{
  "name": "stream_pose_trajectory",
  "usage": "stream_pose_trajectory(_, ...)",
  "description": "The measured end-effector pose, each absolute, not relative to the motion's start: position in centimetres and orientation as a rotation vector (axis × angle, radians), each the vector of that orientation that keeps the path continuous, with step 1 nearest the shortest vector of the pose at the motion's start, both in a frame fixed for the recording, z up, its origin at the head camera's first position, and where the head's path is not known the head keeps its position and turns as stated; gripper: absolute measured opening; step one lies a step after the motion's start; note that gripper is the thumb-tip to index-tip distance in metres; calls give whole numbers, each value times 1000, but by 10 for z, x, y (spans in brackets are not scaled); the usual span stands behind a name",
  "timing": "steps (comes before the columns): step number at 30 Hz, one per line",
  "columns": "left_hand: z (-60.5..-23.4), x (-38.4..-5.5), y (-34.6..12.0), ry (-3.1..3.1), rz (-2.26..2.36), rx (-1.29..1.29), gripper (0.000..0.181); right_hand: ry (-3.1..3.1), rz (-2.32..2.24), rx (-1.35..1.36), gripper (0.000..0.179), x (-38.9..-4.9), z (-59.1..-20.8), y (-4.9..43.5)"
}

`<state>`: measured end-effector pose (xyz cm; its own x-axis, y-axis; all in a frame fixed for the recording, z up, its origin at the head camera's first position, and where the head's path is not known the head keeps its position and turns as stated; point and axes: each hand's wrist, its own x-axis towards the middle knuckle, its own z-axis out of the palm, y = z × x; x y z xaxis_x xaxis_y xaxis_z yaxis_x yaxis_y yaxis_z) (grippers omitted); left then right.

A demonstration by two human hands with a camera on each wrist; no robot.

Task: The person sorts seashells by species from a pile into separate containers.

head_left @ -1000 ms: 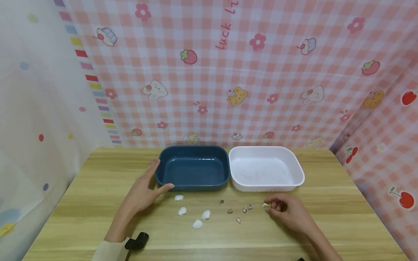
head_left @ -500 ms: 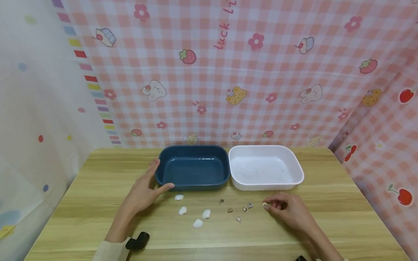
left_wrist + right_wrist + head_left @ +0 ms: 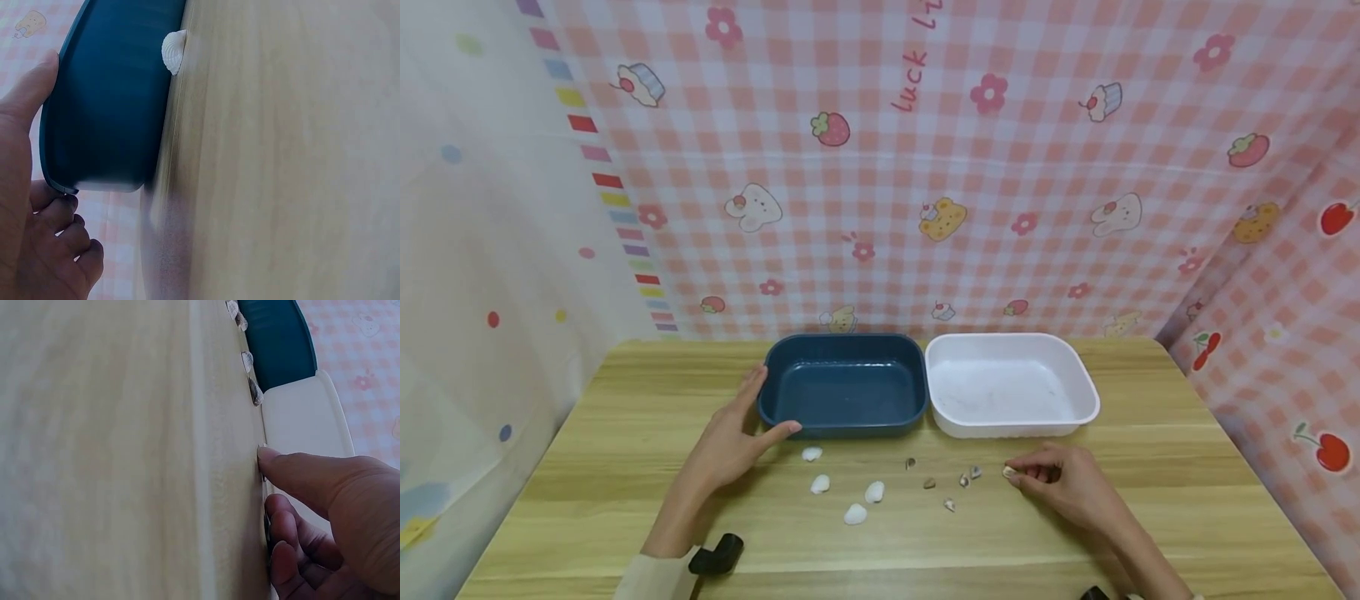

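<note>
My left hand rests against the left end of a dark blue tray, thumb on its front rim and straight fingers along its side. In front of the white tray, my right hand pinches a small pale shell between thumb and fingertips, close over the table. The right wrist view shows the thumb largely covering it. Left of that hand lie several small brownish sea snail shells. Further left, several white ribbed seashells lie before the blue tray; one shows in the left wrist view.
Both trays stand side by side at the back of the wooden table. A pink checked cloth hangs right behind them, with more cloth at both sides. A black wrist strap piece sits at the left cuff.
My right thumb and fingertips have come together on the pale shell, which lay between them a second ago. The left hand and both trays have stayed in place.
</note>
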<state>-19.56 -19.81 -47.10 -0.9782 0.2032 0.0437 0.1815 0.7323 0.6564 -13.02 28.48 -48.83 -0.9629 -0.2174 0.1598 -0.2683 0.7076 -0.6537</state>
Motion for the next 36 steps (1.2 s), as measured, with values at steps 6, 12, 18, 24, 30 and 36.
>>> stream_pose_trajectory(6,-471,-195,-198,2891,1092,320,108,-2816,1113,409,11,-130,-489,285)
stream_pose_trajectory(12,-472,-195,-198,2888,1097,330,108,-2828,1127,400,11,-129,-489,285)
stream_pose_trajectory(18,-472,-196,-199,2887,1097,324,107,-2865,1108,384,15,-129,-488,285)
stream_pose_trajectory(24,-472,-197,-199,2879,1111,323,108,-2883,1126,363,17,-131,-485,284)
stream_pose_trajectory(30,-472,-197,-200,2892,1105,326,108,-2864,1103,403,16,-132,-485,284)
stream_pose_trajectory(36,-472,-196,-200,2886,1103,329,109,-2796,1079,536,10,-130,-486,282)
